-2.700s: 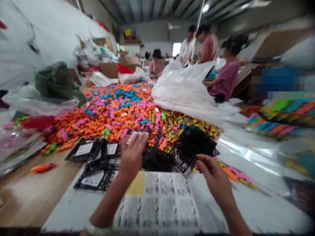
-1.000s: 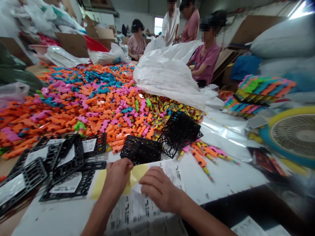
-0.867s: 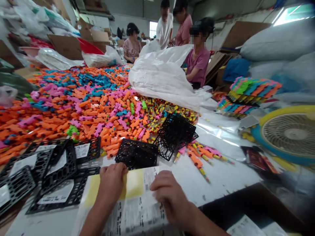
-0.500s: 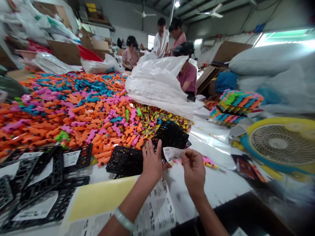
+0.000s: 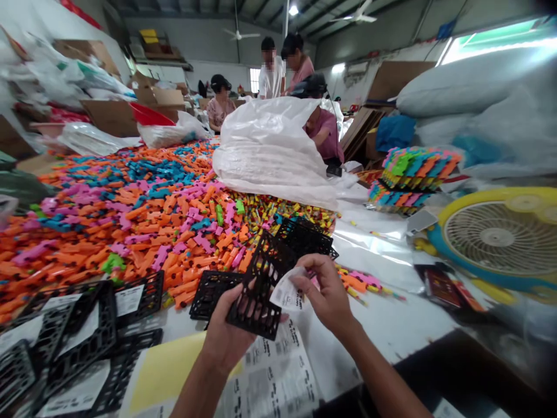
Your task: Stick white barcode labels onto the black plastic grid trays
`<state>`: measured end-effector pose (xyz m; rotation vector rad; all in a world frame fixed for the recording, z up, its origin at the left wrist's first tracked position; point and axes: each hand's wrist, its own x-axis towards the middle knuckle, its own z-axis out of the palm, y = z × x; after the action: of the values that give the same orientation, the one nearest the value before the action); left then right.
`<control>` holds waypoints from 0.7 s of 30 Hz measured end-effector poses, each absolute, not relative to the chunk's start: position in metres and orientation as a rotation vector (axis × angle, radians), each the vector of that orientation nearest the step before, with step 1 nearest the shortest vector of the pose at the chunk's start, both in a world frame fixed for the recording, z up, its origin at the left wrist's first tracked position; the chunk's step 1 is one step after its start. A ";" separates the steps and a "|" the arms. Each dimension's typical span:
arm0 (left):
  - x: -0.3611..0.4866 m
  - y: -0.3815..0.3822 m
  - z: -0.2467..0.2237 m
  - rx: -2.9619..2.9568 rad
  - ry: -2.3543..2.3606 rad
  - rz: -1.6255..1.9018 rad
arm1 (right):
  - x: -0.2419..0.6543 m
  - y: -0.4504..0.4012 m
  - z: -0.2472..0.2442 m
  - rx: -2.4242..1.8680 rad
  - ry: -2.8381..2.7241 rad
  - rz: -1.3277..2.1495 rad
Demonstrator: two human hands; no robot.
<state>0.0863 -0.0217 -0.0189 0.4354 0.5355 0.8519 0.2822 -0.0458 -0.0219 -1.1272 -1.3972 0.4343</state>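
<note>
My left hand (image 5: 226, 334) grips a black perforated plastic tray (image 5: 256, 290), tilted up above the table. Between the thumb and fingers of my right hand (image 5: 324, 290) is a white printed label (image 5: 288, 293), curled and close against the tray's right side; whether it touches I cannot tell. Beneath my hands lies a sheet of labels (image 5: 274, 371) with a bare yellow backing area (image 5: 165, 368). More black trays (image 5: 213, 293) rest flat just beyond my left hand, and another stack (image 5: 304, 238) sits behind my right. Labelled black trays (image 5: 87, 342) overlap at the left.
A big heap of orange, pink and blue plastic toy pieces (image 5: 143, 215) covers the table's far left. Behind it stands a large white sack (image 5: 270, 151). A yellow and blue fan (image 5: 496, 238) is at right, near stacked colourful pieces (image 5: 418, 168). Several people work at the back.
My left hand has picked up a black tray and turned it upright. My right hand has brought the label down and left, beside the tray. The view has shifted slightly.
</note>
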 end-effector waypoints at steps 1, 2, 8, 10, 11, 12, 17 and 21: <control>0.083 -0.030 -0.019 0.374 0.526 0.841 | 0.277 -0.044 -0.019 -1.126 -1.466 0.447; 0.080 -0.038 -0.019 0.326 0.524 0.832 | 0.272 -0.042 -0.018 -1.130 -1.528 0.462; 0.066 -0.075 -0.029 0.140 0.590 0.895 | 0.242 -0.039 -0.022 -1.221 -1.769 0.422; 0.061 -0.083 -0.033 0.124 0.599 0.928 | 0.235 -0.041 -0.025 -1.219 -1.824 0.370; 0.058 -0.087 -0.034 0.131 0.590 0.938 | 0.233 -0.041 -0.026 -1.222 -1.835 0.353; 0.056 -0.090 -0.034 0.146 0.572 0.940 | 0.232 -0.041 -0.027 -1.230 -1.822 0.345; 0.050 -0.101 -0.032 0.247 0.433 0.920 | 0.226 -0.034 -0.032 -1.372 -1.621 0.330; 0.048 -0.104 -0.033 0.271 0.453 0.961 | 0.210 -0.038 -0.035 -1.440 -1.605 0.132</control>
<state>0.0479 -0.1041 -0.0328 0.2710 0.4530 0.9610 0.2103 -0.0380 -0.0352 -1.4397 -1.6051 0.1318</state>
